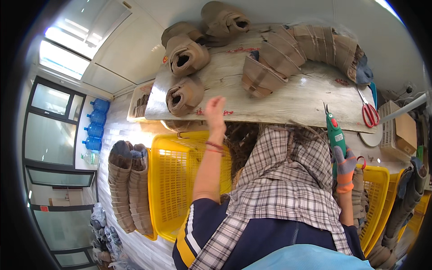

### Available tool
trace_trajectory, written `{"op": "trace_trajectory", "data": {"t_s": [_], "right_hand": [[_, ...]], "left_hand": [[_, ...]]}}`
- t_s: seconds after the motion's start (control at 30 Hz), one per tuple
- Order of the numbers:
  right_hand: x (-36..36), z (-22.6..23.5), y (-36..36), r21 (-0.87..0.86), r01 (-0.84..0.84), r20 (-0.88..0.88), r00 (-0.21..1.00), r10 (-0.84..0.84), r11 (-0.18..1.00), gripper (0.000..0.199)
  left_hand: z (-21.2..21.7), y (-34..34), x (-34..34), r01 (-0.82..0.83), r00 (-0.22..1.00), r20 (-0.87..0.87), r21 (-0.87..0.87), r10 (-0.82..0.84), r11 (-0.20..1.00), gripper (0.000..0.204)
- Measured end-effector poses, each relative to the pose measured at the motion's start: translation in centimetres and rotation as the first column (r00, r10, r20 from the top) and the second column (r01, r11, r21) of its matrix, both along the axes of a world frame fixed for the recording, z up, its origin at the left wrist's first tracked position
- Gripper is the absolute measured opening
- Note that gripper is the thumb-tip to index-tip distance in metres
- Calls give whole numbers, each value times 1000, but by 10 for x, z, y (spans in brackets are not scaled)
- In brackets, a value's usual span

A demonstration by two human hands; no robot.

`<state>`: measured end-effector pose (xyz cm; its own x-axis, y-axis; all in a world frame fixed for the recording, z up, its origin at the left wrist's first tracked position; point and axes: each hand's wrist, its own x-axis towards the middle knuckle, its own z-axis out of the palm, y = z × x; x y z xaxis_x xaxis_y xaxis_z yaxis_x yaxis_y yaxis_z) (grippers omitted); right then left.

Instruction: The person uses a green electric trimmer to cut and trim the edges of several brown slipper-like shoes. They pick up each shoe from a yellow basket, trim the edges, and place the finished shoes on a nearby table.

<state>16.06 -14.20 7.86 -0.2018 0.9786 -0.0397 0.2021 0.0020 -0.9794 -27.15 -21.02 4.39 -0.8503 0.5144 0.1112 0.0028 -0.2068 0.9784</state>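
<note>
My bare left hand (215, 110), a red band at its wrist, is raised over the front edge of the worktable (225, 85). Its fingers are drawn together; what they hold, if anything, is hidden. Closest to it lies a brown rolled fabric bundle (185, 96), with more rolled bundles (189, 56) behind. My right hand (345, 167), in a grey and orange glove, grips green electric scissors (335, 130), whose dark pointed blades stick up beyond the table's front edge. A curved row of nested brown fabric pieces (297, 51) lies across the far right of the tabletop.
Red-handled scissors (370, 114) lie at the table's right corner. Yellow baskets (168, 189) stand at both sides of my lap, long stacked brown rolls (128, 189) left of them. Red scraps (243, 49) dot the tabletop. Blue water bottles (95, 123) line the left wall.
</note>
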Motion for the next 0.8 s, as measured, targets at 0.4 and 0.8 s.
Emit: {"op": "trace_trajectory", "data": {"t_s": [0.4, 0.8], "right_hand": [[-8, 14, 14, 42, -36, -38, 999, 37, 998, 35], [-48, 37, 20, 775, -370, 431, 902, -1, 512, 57]], "left_hand": [[24, 95, 8, 251, 590, 580, 530, -562, 810, 41], [96, -51, -7, 23, 551, 749, 426, -367, 904, 33]]}}
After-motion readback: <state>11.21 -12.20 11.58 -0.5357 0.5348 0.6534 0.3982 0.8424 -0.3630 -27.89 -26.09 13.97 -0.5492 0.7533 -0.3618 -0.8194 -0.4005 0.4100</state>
